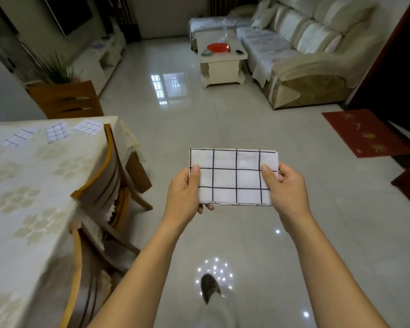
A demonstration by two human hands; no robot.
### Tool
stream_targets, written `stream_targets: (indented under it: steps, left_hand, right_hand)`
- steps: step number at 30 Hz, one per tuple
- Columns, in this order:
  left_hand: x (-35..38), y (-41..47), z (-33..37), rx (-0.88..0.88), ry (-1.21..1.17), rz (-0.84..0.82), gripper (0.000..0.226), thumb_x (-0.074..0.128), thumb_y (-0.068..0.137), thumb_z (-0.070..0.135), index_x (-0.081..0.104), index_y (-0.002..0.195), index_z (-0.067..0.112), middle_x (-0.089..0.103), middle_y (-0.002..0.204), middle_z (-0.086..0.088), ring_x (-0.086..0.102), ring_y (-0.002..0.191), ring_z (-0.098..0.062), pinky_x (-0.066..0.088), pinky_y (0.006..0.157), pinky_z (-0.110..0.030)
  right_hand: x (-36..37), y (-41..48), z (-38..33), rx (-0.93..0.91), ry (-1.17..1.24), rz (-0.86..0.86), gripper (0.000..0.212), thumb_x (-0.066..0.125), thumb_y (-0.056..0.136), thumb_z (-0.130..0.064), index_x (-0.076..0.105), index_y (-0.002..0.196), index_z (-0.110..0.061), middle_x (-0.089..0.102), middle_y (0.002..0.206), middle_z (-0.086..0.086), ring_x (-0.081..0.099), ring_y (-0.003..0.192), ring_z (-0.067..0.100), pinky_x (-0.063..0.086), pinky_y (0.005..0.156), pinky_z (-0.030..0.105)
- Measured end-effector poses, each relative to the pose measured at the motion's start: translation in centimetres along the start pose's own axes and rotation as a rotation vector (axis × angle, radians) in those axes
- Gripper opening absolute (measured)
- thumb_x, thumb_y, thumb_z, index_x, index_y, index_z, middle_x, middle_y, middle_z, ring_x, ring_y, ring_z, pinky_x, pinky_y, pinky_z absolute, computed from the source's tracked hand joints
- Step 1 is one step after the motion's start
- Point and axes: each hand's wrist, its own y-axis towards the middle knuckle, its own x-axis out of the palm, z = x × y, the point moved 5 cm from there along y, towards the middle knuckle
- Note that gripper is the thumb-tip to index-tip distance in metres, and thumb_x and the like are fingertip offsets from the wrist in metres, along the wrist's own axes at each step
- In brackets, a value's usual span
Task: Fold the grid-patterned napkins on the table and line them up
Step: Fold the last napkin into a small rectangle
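Observation:
I hold a white napkin with a black grid [232, 177], folded into a rectangle, in the air over the floor to the right of the table. My left hand [185, 190] grips its left edge, thumb on top. My right hand [284, 185] grips its right edge the same way. On the far end of the table [21, 190], three folded grid napkins lie in a row: one at the left [18, 137], one in the middle [56, 132], one at the right [88, 128].
Two wooden chairs [111, 176] stand tucked against the table's right side, and another chair [66, 100] is at its far end. A coffee table [220, 60], a sofa [301, 50] and a red mat [367, 132] lie beyond on the glossy tiled floor.

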Motion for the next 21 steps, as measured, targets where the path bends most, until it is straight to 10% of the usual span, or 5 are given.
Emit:
stream_targets:
  steps: [8,13,21]
  left_hand:
    - [6.3,16.9,2.4,0.031,-0.127,-0.027,0.04,0.036,0.111,0.033,0.056,0.087,0.008,0.065,0.06,-0.009,0.061,0.044,-0.023,0.036,0.039,-0.026]
    - [7.8,24.3,3.0,0.001,-0.133,-0.071,0.033,0.045,0.109,0.036,0.06,0.093,0.012,0.069,0.065,-0.006,0.063,0.047,-0.024,0.037,0.041,-0.027]
    - [6.7,37.1,1.9,-0.045,-0.079,0.121,0.029,0.049,0.108,0.031,0.064,0.094,0.01,0.069,0.067,-0.008,0.056,0.044,-0.019,0.037,0.041,-0.019]
  right_hand:
    - [-0.9,15.6,-2.6,0.042,-0.033,0.059,0.02,0.063,0.099,-0.029,0.074,0.105,-0.013,0.079,0.096,0.0,0.075,0.092,0.015,0.058,0.079,0.032]
    - [-0.1,24.2,-2.0,0.048,0.025,0.09,0.061,0.073,0.079,-0.06,0.064,0.097,-0.002,0.064,0.083,0.026,0.055,0.079,0.017,0.046,0.079,0.039]
    - [7.6,40.1,-1.0,0.03,0.063,-0.113,0.022,0.062,0.098,-0.032,0.07,0.099,-0.012,0.078,0.094,0.005,0.072,0.088,0.02,0.057,0.088,0.049]
